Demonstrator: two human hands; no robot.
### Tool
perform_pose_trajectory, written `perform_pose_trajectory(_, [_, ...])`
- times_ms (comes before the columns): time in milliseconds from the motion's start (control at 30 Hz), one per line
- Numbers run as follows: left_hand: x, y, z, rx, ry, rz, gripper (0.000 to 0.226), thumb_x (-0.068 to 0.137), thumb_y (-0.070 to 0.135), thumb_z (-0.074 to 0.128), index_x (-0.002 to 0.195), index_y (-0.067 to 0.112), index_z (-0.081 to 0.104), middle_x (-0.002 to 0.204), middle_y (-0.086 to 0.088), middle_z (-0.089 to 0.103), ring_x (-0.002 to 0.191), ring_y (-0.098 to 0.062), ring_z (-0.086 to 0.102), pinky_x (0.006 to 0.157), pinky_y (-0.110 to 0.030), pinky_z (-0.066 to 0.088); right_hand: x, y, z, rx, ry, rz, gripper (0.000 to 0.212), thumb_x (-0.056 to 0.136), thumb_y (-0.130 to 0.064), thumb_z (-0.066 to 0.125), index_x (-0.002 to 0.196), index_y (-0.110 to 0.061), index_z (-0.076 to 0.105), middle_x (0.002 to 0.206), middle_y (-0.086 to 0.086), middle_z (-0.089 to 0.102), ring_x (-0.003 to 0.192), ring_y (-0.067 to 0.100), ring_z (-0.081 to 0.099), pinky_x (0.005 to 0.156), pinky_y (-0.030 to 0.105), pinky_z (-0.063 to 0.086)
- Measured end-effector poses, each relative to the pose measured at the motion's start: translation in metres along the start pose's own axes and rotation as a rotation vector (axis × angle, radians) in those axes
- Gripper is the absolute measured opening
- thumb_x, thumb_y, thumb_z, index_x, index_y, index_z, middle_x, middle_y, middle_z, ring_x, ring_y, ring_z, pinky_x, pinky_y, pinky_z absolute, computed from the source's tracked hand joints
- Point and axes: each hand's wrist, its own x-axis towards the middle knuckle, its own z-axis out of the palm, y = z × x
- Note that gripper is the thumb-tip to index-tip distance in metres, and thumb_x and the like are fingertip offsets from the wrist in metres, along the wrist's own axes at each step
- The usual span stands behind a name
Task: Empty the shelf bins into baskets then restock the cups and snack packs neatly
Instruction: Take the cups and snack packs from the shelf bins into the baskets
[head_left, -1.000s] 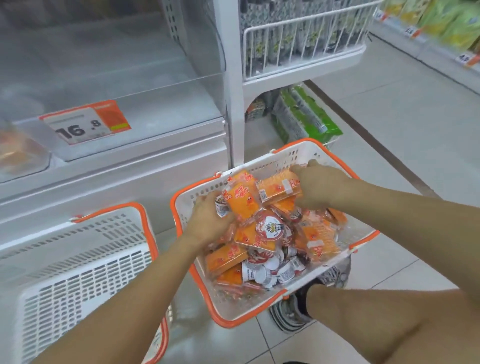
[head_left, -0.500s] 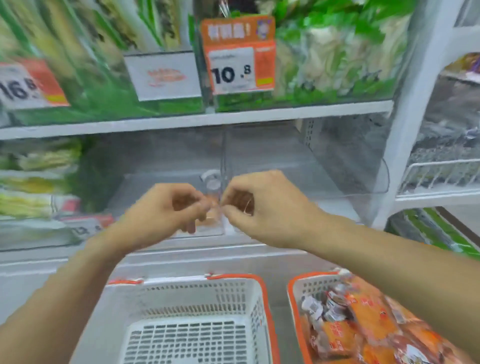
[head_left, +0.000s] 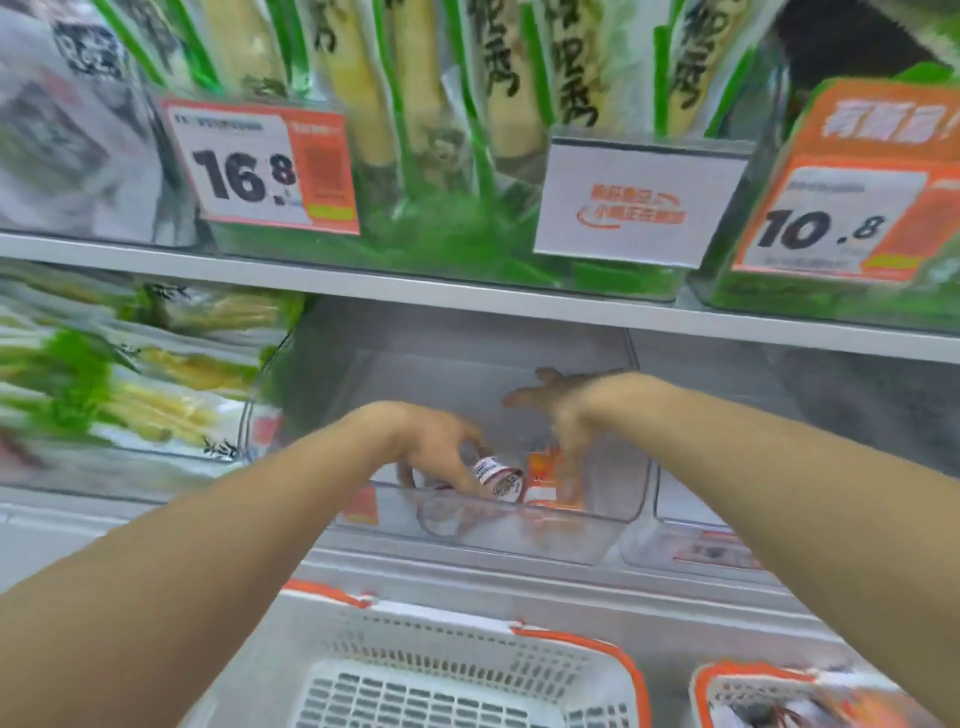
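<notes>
Down at the front of the clear bin (head_left: 613, 525) on the lower shelf, a small cup (head_left: 500, 478) lies tipped on its side, its round printed lid facing outward toward the person and its body running back into the bin — so its long axis points front to back, not up. Just to its right, touching or nearly so, sits an orange snack pack (head_left: 543, 470).

The left hand (head_left: 431, 447) reaches in over the bin's front wall, fingers curled down around the cup's left side; it looks to be gripping the cup, though motion blur softens the contact. The right hand (head_left: 563, 410) is badly smeared. Its fingers seem spread, some pointing down toward the snack pack, and I cannot tell whether it holds anything.

The cup lies directly under the left hand and to the left of the right hand, so the left is plainly the nearer one for it; the snack pack falls to the right hand. To restock neatly, the cup probably needs turning upright — a rotation about its short axis, lid going up.

Below, a white basket (head_left: 452, 654) with orange trim sits under both forearms, and a second basket (head_left: 727, 686) shows at the lower right with packs inside.
</notes>
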Motion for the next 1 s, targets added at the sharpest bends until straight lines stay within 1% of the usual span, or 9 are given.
perform_pose_trajectory(100, [0.011,-0.005,-0.004,-0.070,-0.038,0.073,0.057,0.087,0.033,0.076,0.137,0.026,0.050,0.098,0.002,0.063,0.076,-0.012,0.060,0.076,-0.046,0.062,0.007,0.004,0.000,-0.010,-0.070,0.014,0.143,0.045,-0.047,0.098,0.156,-0.047,0.008,0.167,0.001,0.009,0.151,0.029,0.024,0.114,0.045,0.037])
perform_pose_trajectory(233, [0.017,-0.020,-0.014,-0.081,0.025,0.106,0.052,0.094,0.030,0.068,0.141,0.030,0.046,0.101,0.002,0.060,0.084,-0.014,0.061,0.057,-0.027,0.059,0.008,0.003,0.003,0.092,-0.032,-0.093,0.102,0.041,-0.042,0.101,0.130,-0.039,0.051,0.138,-0.006,0.051,0.121,0.025,0.055,0.098,0.039,0.052])
perform_pose_trajectory(333, [0.017,-0.034,-0.020,-0.148,0.054,0.074,0.047,0.099,0.024,0.061,0.141,0.032,0.043,0.096,0.007,0.055,0.081,-0.012,0.057,0.054,-0.029,0.057,0.006,0.003,0.007,0.231,-0.043,-0.124,0.082,0.042,-0.038,0.102,0.110,-0.039,0.055,0.125,-0.008,0.052,0.104,0.023,0.061,0.082,0.041,0.061])
perform_pose_trajectory(533, [0.004,-0.048,-0.013,-0.143,0.059,-0.023,0.041,0.102,0.028,0.055,0.140,0.032,0.043,0.093,0.004,0.051,0.073,-0.013,0.051,0.062,-0.032,0.056,-0.003,-0.021,0.015,0.421,-0.021,0.002,0.078,0.050,-0.035,0.101,0.115,-0.023,0.059,0.116,0.006,0.057,0.068,0.030,0.075,0.056,0.034,0.061])
perform_pose_trajectory(633, [-0.005,-0.050,-0.013,-0.193,0.125,-0.024,0.039,0.101,0.031,0.055,0.139,0.032,0.044,0.099,0.001,0.054,0.073,-0.015,0.052,0.061,-0.031,0.056,-0.007,-0.022,0.023,0.483,0.064,0.018,0.067,0.052,-0.029,0.100,0.109,-0.021,0.065,0.107,0.003,0.060,0.068,0.026,0.073,0.055,0.031,0.061])
perform_pose_trajectory(700, [-0.014,-0.051,-0.015,-0.282,0.197,-0.007,0.036,0.101,0.029,0.056,0.136,0.033,0.046,0.098,0.001,0.055,0.073,-0.015,0.054,0.055,-0.030,0.054,-0.013,-0.019,0.021,0.524,0.156,0.040,0.052,0.058,-0.024,0.098,0.102,-0.020,0.070,0.100,-0.003,0.064,0.070,0.016,0.069,0.054,0.020,0.056])
perform_pose_trajectory(800, [-0.029,-0.054,-0.020,-0.433,0.316,0.024,0.032,0.101,0.022,0.057,0.131,0.029,0.050,0.095,0.001,0.061,0.074,-0.018,0.062,0.048,-0.031,0.054,-0.019,-0.018,0.014,0.488,0.298,0.106,0.034,0.067,-0.025,0.090,0.098,-0.020,0.076,0.098,-0.005,0.067,0.082,0.014,0.064,0.067,0.018,0.049])
perform_pose_trajectory(900, [-0.044,-0.055,-0.025,-0.513,0.364,0.012,0.036,0.099,0.021,0.059,0.134,0.022,0.051,0.107,-0.006,0.064,0.080,-0.023,0.067,0.047,-0.032,0.055,-0.022,-0.036,0.018,0.592,0.135,0.169,0.068,0.056,-0.058,0.089,0.104,-0.015,0.070,0.106,0.002,0.068,0.089,0.023,0.070,0.065,0.032,0.061])
perform_pose_trajectory(1000, [-0.053,-0.058,-0.024,-0.491,0.361,-0.025,0.037,0.099,0.022,0.059,0.135,0.022,0.050,0.107,-0.006,0.065,0.079,-0.023,0.068,0.047,-0.031,0.055,-0.008,-0.058,0.029,0.587,0.187,0.309,0.099,0.025,-0.084,0.071,0.098,-0.017,0.065,0.107,0.007,0.063,0.084,0.027,0.070,0.058,0.037,0.062])
